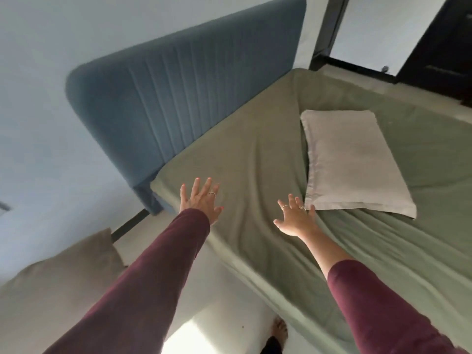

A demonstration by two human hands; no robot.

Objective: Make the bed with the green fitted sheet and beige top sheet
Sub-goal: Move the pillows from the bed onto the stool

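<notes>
On the near corner of the bed, by the blue headboard point(178, 98), the left hand point(201, 200) lies flat, fingers spread, on the wrinkled green fitted sheet point(255, 162), the right hand point(296, 218) likewise open, gripping nothing, just beside the beige pillow point(352, 162).

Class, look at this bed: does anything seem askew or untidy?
Yes. The pillow lies crooked, angled away from the headboard, and the green sheet shows long wrinkles running beside it.
</notes>
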